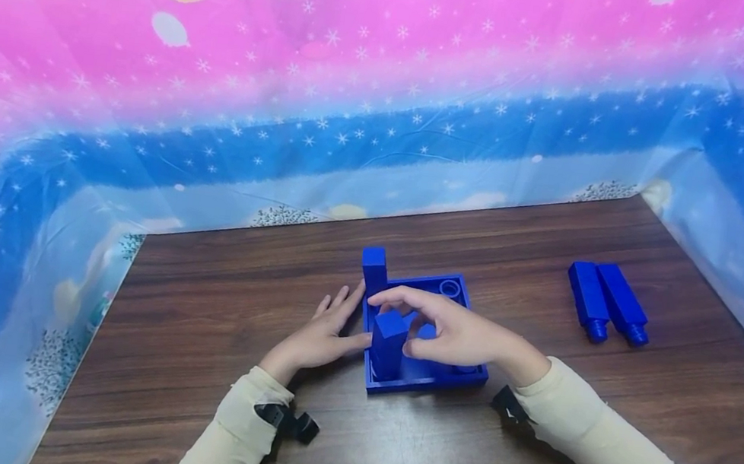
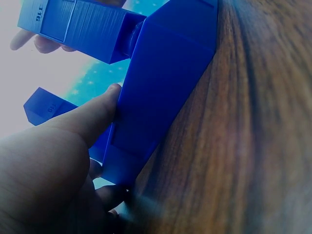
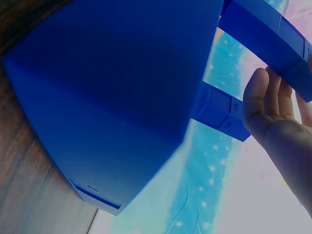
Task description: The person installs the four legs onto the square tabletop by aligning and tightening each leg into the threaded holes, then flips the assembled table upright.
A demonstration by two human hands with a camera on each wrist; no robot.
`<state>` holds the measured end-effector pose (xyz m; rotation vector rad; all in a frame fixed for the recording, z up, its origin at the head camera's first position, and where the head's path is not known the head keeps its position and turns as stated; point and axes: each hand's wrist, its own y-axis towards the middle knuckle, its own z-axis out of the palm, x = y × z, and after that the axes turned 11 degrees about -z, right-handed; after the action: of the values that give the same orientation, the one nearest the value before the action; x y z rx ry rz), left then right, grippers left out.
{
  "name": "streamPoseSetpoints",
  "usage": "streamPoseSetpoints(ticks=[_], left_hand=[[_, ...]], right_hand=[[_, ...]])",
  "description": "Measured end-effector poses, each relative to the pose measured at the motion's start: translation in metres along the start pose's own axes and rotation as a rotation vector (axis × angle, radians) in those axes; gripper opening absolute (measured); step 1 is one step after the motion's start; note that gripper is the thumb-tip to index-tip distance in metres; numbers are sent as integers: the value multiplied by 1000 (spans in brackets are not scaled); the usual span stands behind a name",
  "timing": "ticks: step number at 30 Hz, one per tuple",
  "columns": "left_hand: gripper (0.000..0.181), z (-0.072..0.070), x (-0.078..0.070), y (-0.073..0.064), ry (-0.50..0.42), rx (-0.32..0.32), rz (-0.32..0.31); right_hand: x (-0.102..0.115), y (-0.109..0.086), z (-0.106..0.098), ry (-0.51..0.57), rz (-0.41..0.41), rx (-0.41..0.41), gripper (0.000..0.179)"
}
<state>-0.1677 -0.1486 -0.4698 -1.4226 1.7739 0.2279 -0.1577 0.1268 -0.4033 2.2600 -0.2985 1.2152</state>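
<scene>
A shallow blue tray (image 1: 427,380) with a raised rim lies on the table, round sockets showing at its right corners. One square blue post (image 1: 375,264) stands upright at its back left corner. A second post (image 1: 388,352) rises at the front left corner, with a round neck (image 2: 135,38) at its base. My right hand (image 1: 460,330) holds this front post near its top, thumb on the right side and fingers bent round behind. My left hand (image 1: 318,341) rests along the tray's left side, fingers straight and thumb (image 2: 105,105) against the edge.
Two loose blue posts (image 1: 588,295) with threaded ends lie side by side on the right of the brown wooden table (image 1: 235,285). A pink and blue patterned cloth (image 1: 386,111) hangs behind and around the table's far edges.
</scene>
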Motion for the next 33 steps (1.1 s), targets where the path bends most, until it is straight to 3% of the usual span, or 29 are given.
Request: streamPoseSetpoints(ticks=[11,33], left_hand=[[95,-1,-1,-1,2,-1,18],[94,-1,-1,-1,12,2,16]], right_hand=[[1,1,1,-20,26,-3,63],[2,1,2,-48,-1,14,60]])
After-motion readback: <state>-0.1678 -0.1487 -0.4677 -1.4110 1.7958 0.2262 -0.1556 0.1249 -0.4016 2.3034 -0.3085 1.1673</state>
